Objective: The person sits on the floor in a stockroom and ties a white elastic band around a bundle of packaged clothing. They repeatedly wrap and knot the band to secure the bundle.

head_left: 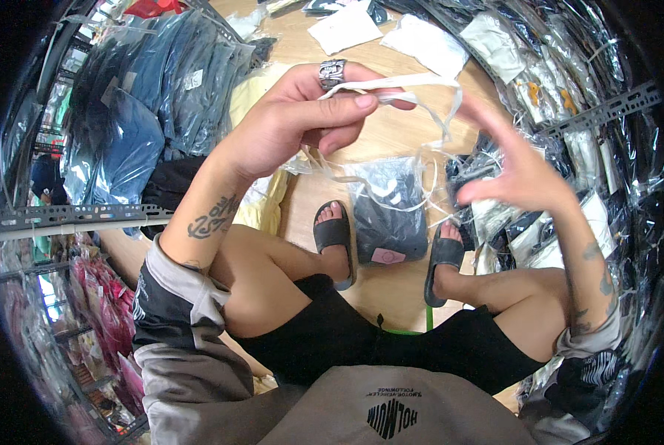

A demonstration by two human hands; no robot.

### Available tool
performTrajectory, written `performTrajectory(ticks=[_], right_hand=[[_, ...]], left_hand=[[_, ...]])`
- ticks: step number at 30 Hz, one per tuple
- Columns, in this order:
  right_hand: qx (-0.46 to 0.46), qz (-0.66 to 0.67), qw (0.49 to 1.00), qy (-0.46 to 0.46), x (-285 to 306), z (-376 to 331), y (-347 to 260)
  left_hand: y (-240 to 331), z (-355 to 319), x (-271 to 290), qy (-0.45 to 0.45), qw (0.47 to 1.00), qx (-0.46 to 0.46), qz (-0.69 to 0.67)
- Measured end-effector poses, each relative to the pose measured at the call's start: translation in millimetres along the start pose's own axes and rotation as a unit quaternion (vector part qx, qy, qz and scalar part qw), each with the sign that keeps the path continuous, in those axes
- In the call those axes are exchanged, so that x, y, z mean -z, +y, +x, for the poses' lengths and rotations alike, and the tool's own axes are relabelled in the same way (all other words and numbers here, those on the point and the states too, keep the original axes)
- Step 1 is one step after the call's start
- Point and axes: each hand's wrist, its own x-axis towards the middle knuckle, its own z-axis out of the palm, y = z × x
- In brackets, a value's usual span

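Observation:
My left hand (310, 111), with a wide silver ring on one finger, is closed in a pinch on a thin white strap (421, 80). From the pinch the strap loops out to the right, and its slack trails down in loose coils over the floor. My right hand (514, 170) is slightly blurred, thumb and fingers spread apart. Its fingertips are close to the strap's bend; whether they touch it I cannot tell. Below the coils, a dark folded garment in a clear bag (390, 215) with a pink label lies on the floor between my sandalled feet.
Bagged blue jeans (132, 111) are stacked on a metal rack at the left, with red bagged garments (98, 311) lower down. Bagged clothes (525, 81) crowd the right side beside a perforated metal rail (606, 107). White packages (425, 44) lie on the wooden floor ahead.

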Motion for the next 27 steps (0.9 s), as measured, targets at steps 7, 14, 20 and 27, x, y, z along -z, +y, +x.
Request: performTrajectory(ticks=[7,14,20,27], right_hand=[[-0.093,0.298,0.950,-0.030,-20.7,21.7,-27.6],[-0.103,0.318,0.940,0.061,22.6,5.9,-38.1],[-0.107,0.282,0.946,0.119,26.1,-0.3,-43.6],[-0.136,0.219,0.953,0.161,44.5,-10.0,-32.7]], left_hand=[[13.2,7.1,-8.3,0.013,0.994,-0.039,-0.103],[2.2,-7.3,26.8,0.137,0.982,-0.050,-0.122],[0.2,-8.2,33.1,0.082,0.986,-0.030,-0.141],[1.1,-7.4,32.9,0.125,0.992,0.001,-0.030]])
